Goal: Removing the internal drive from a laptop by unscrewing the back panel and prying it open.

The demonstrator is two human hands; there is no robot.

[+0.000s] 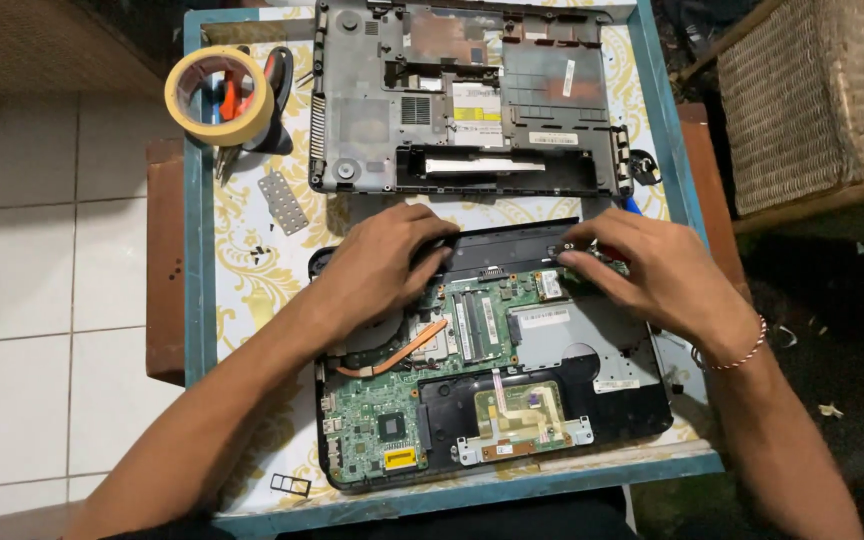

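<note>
A: Both hands, left (387,265) and right (642,270), press fingertips onto the black plastic strip (497,252) at the far edge of the opened laptop's green circuit board (472,320).

B: Prying unevenly could probably snap it.

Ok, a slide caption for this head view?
Both hands, left hand and right hand, press on an opened laptop beside its removed bottom cover.

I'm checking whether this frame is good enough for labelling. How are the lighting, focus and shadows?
Head view: even, soft lighting on the table; the green circuit board and the grey bottom cover are sharp. The left hand and right hand show only slight softness. The right edge, below the wicker chair, falls into deep shadow. Small glare patches mark the black laptop frame.
</note>
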